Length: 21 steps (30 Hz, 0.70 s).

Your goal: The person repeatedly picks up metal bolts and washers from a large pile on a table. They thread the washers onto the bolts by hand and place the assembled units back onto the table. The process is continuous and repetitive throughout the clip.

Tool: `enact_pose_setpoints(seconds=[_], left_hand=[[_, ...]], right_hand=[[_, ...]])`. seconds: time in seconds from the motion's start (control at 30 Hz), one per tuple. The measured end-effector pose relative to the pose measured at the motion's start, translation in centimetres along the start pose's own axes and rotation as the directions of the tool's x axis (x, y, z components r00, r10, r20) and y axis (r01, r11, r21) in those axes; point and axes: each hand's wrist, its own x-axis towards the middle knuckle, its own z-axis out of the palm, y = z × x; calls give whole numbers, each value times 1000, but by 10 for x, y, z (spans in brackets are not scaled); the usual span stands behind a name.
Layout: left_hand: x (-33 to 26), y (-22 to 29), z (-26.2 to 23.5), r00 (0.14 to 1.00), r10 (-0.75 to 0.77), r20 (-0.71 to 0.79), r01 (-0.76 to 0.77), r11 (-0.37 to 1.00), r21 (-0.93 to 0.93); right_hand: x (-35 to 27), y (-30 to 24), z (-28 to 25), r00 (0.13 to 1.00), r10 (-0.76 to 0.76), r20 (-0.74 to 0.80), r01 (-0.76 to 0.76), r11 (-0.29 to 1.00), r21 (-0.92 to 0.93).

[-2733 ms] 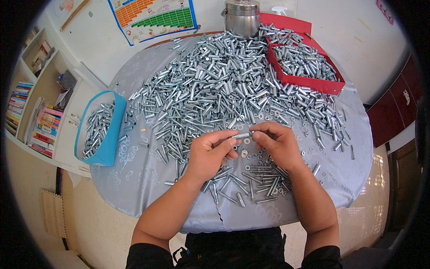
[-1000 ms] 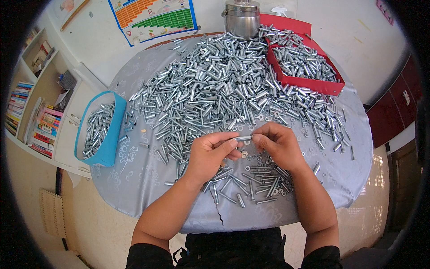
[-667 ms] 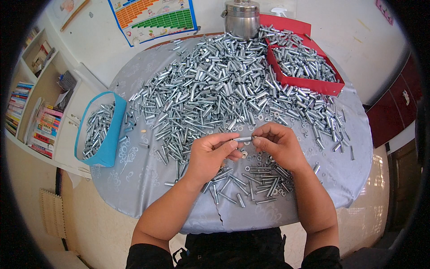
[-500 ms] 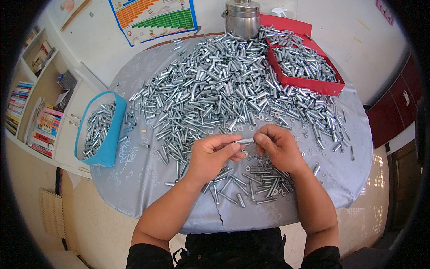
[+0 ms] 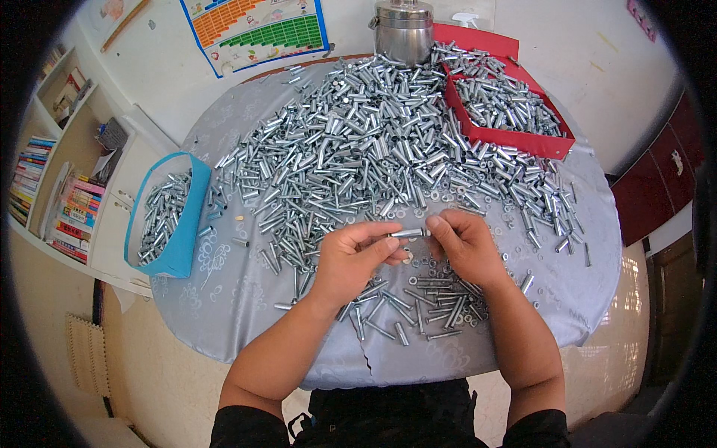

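Observation:
Over the near part of the pile, both hands hold a silvery expansion bolt, lying nearly level between them. My left hand grips its left end between thumb and fingers, with a small ring-like piece showing at the lower fingertips. At its right end, the thumb and forefinger of my right hand are pinched; a nut or washer may be there, too small to make out. Beneath and between the wrists lie loose bolts with nuts and washers. Beyond spreads a large heap of metal sleeves and bolts.
On the left stands a blue box partly filled with metal pieces. A red box full of them sits at the back right, beside a steel pot. The round table wears a grey cloth; a bookshelf stands at left.
My right thumb and fingers have shifted slightly at the bolt's right end, showing more of that end. The left hand stays almost in place.

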Motion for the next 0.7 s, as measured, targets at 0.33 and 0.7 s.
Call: enact_pose_setpoints(seconds=[0.33,0.7], left_hand=[[-1,4,1,1000,-4,-1,4,1000,16],[-1,4,1,1000,-6,-1,6,1000,18]], right_hand=[[-1,-2,0,994,110,1,-109,990,-85],[-2,-2,3,1000,-24,-14,24,999,-33]])
